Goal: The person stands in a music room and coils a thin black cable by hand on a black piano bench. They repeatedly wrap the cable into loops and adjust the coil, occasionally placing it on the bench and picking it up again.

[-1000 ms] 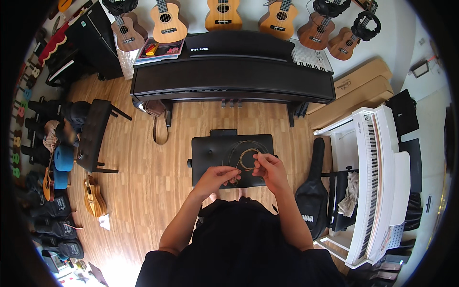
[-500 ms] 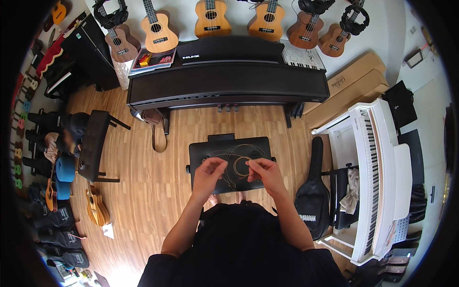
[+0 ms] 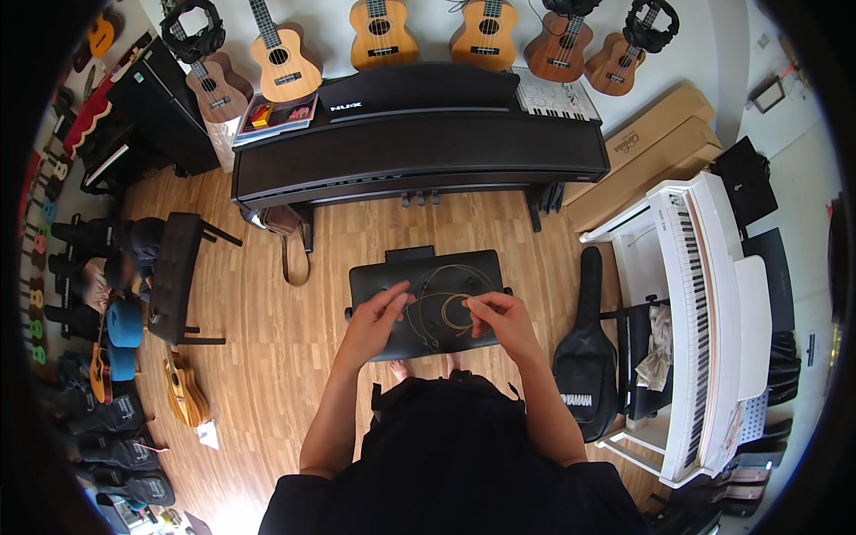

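In front of me a thin brass-coloured guitar string (image 3: 445,322), wound in loops, is pinched between the thumb and fingers of my right hand (image 3: 502,323). My left hand (image 3: 376,325) is held to its left with the fingers stretched out and parted. One strand of the string runs close by its fingertips; whether they touch cannot be made out. Below both hands is a black padded stool (image 3: 370,283). More thin strings (image 3: 464,267) curve over its seat, some with small curled ends near its front edge.
A dark digital piano (image 3: 419,156) stands ahead, beneath hanging ukuleles (image 3: 383,36). To the right are a black guitar bag (image 3: 584,366) and a white piano (image 3: 673,357). A dark bench (image 3: 174,276) and an acoustic guitar (image 3: 185,392) are on the left.
My left hand has moved slightly left and down, its fingers going from a pinch to stretched out. My right hand keeps its pinch on the string. The view has shifted slightly.
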Demonstrator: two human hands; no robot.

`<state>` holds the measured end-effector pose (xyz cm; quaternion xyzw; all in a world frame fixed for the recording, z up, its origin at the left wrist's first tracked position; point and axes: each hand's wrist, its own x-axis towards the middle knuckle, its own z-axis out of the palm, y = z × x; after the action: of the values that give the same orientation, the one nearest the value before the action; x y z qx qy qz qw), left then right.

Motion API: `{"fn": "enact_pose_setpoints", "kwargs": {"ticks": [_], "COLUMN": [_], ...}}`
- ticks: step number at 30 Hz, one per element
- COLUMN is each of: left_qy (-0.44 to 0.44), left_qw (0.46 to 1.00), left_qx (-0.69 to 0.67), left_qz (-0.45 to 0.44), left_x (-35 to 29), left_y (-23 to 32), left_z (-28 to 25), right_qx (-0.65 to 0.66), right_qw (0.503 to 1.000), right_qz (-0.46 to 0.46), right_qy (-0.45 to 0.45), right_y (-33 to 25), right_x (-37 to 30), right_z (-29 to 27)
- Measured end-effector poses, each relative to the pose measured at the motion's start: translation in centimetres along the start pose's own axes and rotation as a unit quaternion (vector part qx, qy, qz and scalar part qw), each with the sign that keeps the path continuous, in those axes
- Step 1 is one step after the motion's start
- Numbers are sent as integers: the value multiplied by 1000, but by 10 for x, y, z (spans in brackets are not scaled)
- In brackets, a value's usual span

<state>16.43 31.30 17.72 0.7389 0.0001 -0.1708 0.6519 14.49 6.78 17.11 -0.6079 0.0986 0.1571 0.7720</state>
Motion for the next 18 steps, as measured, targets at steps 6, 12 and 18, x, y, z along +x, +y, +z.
{"fn": "enact_pose_setpoints", "kwargs": {"ticks": [6, 12, 18], "left_qy": [-165, -215, 31], "left_qw": [965, 908, 988], "left_qx": [-177, -336, -81], "left_qz": [-100, -129, 130], "left_x": [-6, -6, 1], "left_y": [-4, -16, -27], "left_z": [0, 2, 33], "right_qx": [-19, -20, 20], "right_qw": [1000, 1000, 999], "right_qz": [-9, -4, 17], "right_qy": [8, -3, -40], "right_y": [3, 7, 3], "right_x": [1, 3, 3], "right_z": [-2, 4, 9]}}
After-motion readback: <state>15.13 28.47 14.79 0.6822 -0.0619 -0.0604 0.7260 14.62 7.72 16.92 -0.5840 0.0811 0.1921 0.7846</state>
